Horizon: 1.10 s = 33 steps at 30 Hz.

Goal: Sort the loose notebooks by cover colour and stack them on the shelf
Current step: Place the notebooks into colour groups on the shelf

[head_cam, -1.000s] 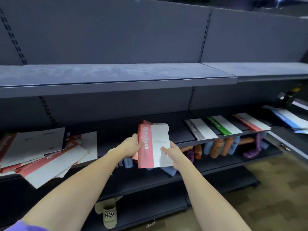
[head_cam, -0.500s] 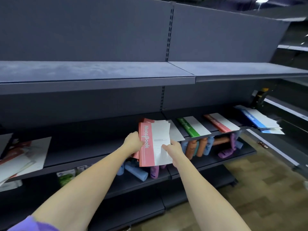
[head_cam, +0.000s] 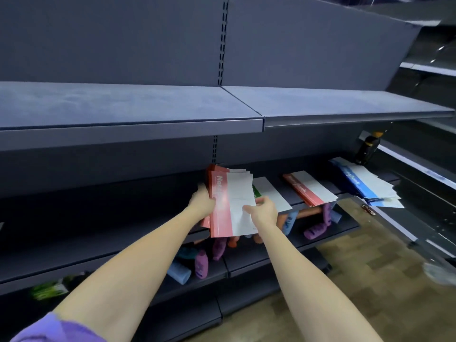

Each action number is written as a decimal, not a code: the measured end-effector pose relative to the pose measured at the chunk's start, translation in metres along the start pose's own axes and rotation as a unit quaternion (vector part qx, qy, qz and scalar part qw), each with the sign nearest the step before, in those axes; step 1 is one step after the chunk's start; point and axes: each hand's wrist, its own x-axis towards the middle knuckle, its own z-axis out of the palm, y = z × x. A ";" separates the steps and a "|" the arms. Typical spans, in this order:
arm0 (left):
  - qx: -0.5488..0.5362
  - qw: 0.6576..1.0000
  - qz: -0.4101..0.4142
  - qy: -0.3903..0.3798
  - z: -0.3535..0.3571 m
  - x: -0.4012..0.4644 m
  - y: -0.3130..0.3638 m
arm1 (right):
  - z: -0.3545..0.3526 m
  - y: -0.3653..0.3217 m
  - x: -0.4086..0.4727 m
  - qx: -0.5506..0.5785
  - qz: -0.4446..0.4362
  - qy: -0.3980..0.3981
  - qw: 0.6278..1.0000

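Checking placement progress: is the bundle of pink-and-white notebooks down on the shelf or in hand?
In hand: left hand and right hand grip the pink-and-white notebooks, tilted.

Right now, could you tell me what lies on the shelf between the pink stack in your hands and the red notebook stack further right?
In the head view, a green-spined notebook stack lies there, partly hidden behind the held pink stack and left of the red stack.

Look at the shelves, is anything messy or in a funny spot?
Yes. The blue notebooks at the far right are fanned out and stick over the shelf edge, unlike the neat red pile. On the shelf below, bottles lie tipped on their sides in a jumble.
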 end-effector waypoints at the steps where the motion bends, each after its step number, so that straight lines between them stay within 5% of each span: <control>1: -0.003 1.000 0.004 -0.001 0.006 0.009 0.007 | -0.005 -0.002 0.009 -0.008 0.003 0.003 1.000; 14: 0.025 0.997 -0.012 -0.066 0.108 0.064 0.081 | -0.085 0.024 0.104 -0.096 0.055 0.002 0.994; 33: -0.127 0.984 -0.047 0.116 0.238 0.038 0.164 | -0.207 0.076 0.209 -0.053 -0.046 -0.094 0.993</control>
